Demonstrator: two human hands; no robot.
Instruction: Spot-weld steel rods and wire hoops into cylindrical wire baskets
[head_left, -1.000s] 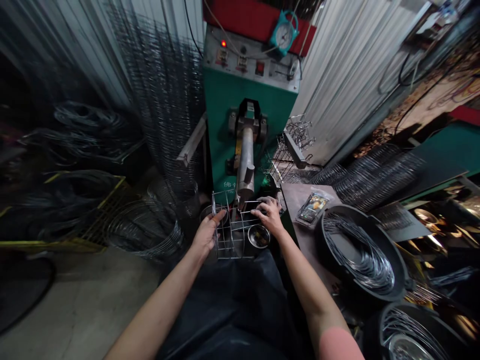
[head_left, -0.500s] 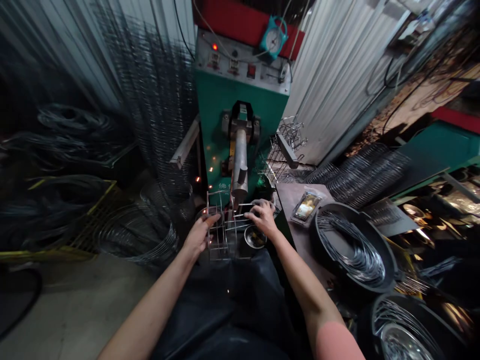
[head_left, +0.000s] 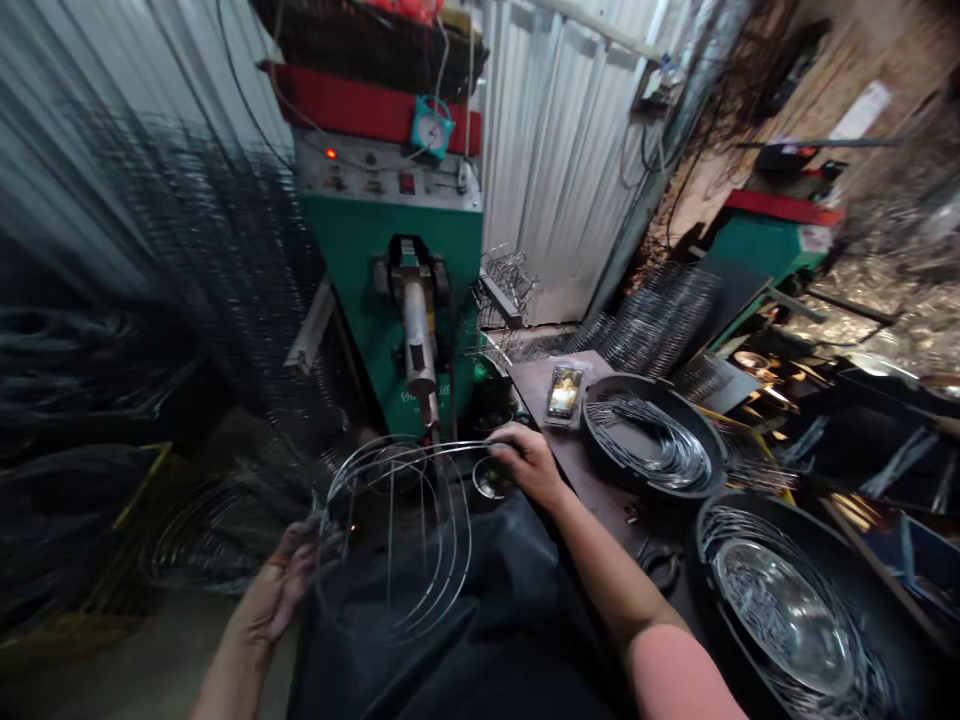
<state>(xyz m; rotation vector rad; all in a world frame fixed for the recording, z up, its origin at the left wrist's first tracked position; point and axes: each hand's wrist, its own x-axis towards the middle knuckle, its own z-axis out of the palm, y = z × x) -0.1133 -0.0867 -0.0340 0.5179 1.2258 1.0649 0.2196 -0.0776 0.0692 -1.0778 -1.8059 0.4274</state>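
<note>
A round wire frame, made of thin metal rings and cross wires, hangs tilted over my dark apron. My left hand has its fingers closed around the frame's left edge. My right hand pinches wires at the upper right, though its fingertips are partly hidden. Just beyond the frame, the metal electrode arm of a green welding machine points down toward it. A small metal bowl sits below my right hand.
To the right, a black pan holds looped wires beside a phone. A second black pan contains more wire and a shiny bowl. Stacked wire rings stand behind. Blurred wire stacks fill the left side.
My view has swung right. The wire frame has turned from edge-on near the electrode to showing its round rings, closer to me. My left hand has moved left and down; sparks have mostly gone.
</note>
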